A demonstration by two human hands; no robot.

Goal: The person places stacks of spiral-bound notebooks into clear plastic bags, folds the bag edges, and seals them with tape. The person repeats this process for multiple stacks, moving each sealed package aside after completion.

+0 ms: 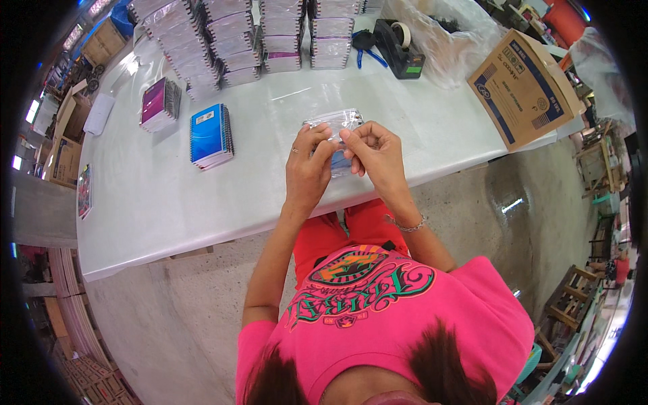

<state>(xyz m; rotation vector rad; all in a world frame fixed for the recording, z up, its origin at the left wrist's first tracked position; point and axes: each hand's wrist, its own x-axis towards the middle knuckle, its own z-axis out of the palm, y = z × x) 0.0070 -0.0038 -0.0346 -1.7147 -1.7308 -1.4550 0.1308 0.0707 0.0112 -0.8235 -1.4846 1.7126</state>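
Note:
At the near edge of the white table, a clear plastic bag lies in front of me with a blue-covered notebook inside it. My left hand is closed, its thumb and fingertips pinching the plastic. Close beside it, my right hand also pinches the plastic between thumb and index finger. Both hands cover much of the bag and the notebook. To the left sits a short stack of blue spiral notebooks, and beyond it a stack of purple ones.
Tall stacks of plastic-wrapped notebooks line the far side. A black tape dispenser stands beside a blue-handled tool. Crumpled clear plastic lies near a cardboard box at the right. A colourful printed item rests at the left edge.

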